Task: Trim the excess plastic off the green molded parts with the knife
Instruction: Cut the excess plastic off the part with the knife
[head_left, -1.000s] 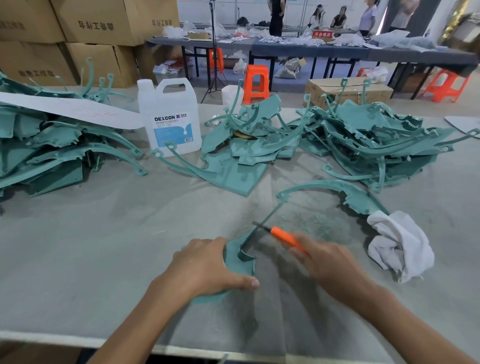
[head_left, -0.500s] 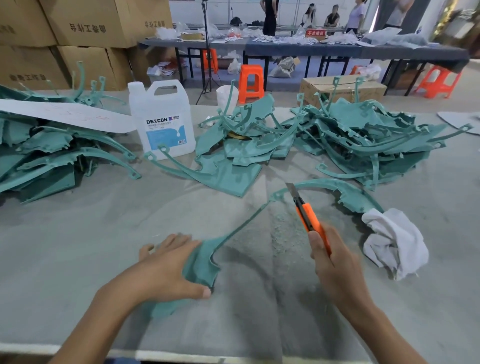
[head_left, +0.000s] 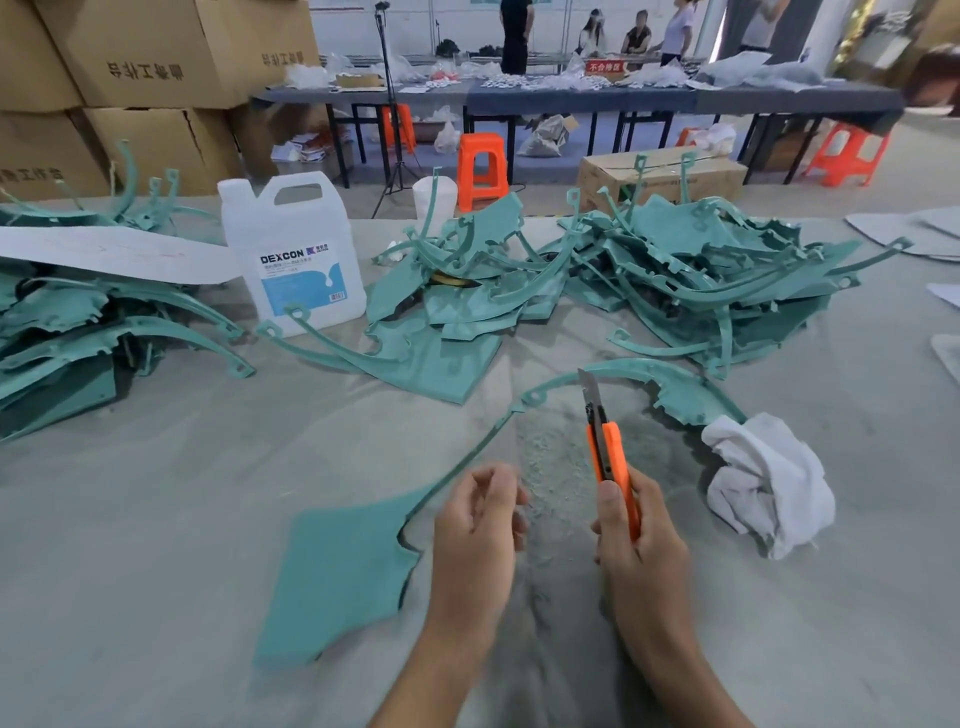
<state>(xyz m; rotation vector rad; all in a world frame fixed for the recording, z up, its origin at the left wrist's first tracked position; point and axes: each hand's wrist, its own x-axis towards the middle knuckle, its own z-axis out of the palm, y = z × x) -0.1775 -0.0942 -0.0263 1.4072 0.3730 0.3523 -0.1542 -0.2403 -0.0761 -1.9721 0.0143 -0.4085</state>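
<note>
Green parts (head_left: 467, 296) beside jug (head_left: 301, 234); knife (head_left: 612, 457) gripped.

The molded parts (head_left: 343, 566) were teal green, the knife (head_left: 613, 467) orange, the rag (head_left: 769, 478) white, the table (head_left: 156, 519) grey

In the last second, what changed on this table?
The left hand let go of the green part and lifted off it. The right hand swung the knife from the part's edge to upright. Its grip, the piles, jug and cloth stayed.
</note>
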